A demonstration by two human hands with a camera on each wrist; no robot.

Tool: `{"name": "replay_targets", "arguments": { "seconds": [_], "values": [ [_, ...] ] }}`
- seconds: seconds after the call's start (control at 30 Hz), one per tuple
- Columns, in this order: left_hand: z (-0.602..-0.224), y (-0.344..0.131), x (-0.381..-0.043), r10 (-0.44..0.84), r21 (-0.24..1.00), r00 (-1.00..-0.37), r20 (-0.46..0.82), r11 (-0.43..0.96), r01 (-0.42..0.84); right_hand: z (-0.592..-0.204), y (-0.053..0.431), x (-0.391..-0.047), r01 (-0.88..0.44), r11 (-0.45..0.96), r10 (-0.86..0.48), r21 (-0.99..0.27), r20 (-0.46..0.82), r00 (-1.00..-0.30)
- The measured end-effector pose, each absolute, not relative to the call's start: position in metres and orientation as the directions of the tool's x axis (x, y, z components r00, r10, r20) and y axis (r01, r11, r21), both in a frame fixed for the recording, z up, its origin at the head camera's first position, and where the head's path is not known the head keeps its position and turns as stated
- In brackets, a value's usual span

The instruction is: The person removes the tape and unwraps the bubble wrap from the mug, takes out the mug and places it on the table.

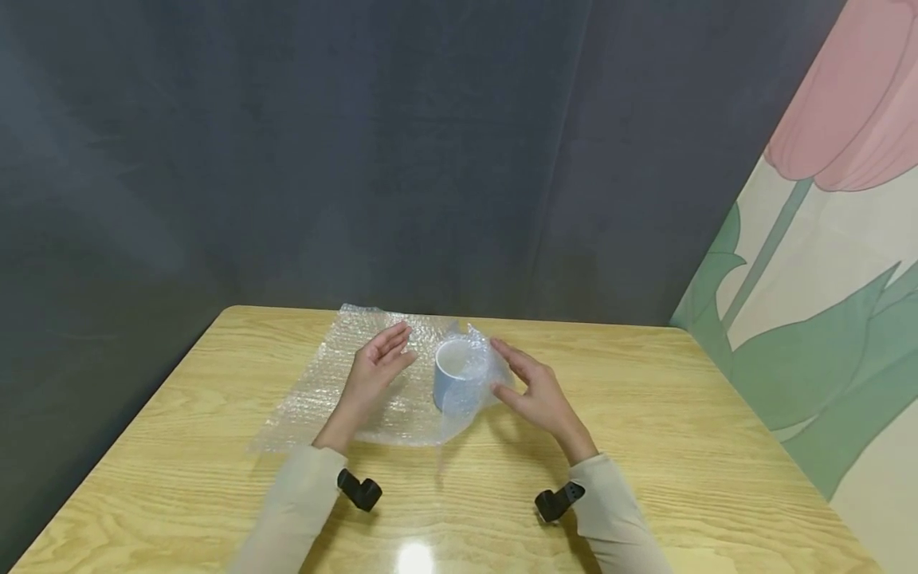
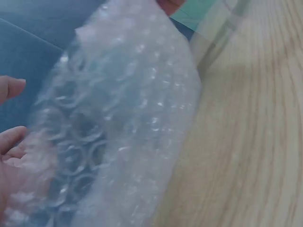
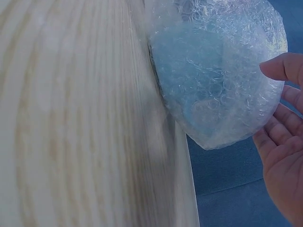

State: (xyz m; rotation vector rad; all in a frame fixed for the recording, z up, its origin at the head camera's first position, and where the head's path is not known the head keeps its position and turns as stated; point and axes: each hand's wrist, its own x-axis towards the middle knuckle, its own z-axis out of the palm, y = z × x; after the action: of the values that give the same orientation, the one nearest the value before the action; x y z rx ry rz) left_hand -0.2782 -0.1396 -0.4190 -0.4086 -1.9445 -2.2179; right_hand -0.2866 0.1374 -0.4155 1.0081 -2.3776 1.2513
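Observation:
A light blue cup stands upright on a sheet of bubble wrap. The sheet's right part is folded up around the cup's right side and partly over its rim; through it the cup shows as a blurred blue shape in the right wrist view. To the left of the cup, my left hand is held over the flat part of the sheet, fingers loosely extended and holding nothing. My right hand is at the raised wrap, its fingers mostly straight. The thumb touches the wrap's edge.
Everything lies on a wood-grain table. Behind its far edge hangs a dark curtain. A wall with a painted tulip borders the right side. Small black cameras are worn at both wrists.

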Motion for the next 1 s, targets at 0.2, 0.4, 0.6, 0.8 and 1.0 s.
{"name": "replay_targets", "arguments": {
  "seconds": [0.2, 0.4, 0.6, 0.8, 1.0],
  "values": [
    [-0.431, -0.133, -0.286, 0.136, 0.952, -0.944, 0.299, -0.113, 0.285, -0.395, 0.132, -0.269, -0.671, 0.387, -0.455, -0.632, 0.503, -0.735],
    [-0.441, -0.127, -0.289, 0.247, 0.956, -0.924, 0.293, -0.101, 0.276, -0.396, 0.132, -0.270, -0.650, 0.385, -0.454, -0.656, 0.478, -0.752],
    [-0.446, -0.122, -0.293, 0.305, 0.950, -0.901, 0.309, -0.143, 0.277, -0.413, 0.137, -0.284, -0.654, 0.349, -0.454, -0.671, 0.490, -0.744],
    [-0.450, -0.119, -0.297, 0.337, 0.953, -0.893, 0.297, -0.168, 0.253, -0.430, 0.143, -0.298, -0.668, 0.348, -0.453, -0.658, 0.506, -0.734],
    [-0.452, -0.117, -0.299, 0.338, 0.956, -0.897, 0.284, -0.172, 0.238, -0.428, 0.143, -0.299, -0.683, 0.362, -0.459, -0.634, 0.517, -0.723]
  ]
}}
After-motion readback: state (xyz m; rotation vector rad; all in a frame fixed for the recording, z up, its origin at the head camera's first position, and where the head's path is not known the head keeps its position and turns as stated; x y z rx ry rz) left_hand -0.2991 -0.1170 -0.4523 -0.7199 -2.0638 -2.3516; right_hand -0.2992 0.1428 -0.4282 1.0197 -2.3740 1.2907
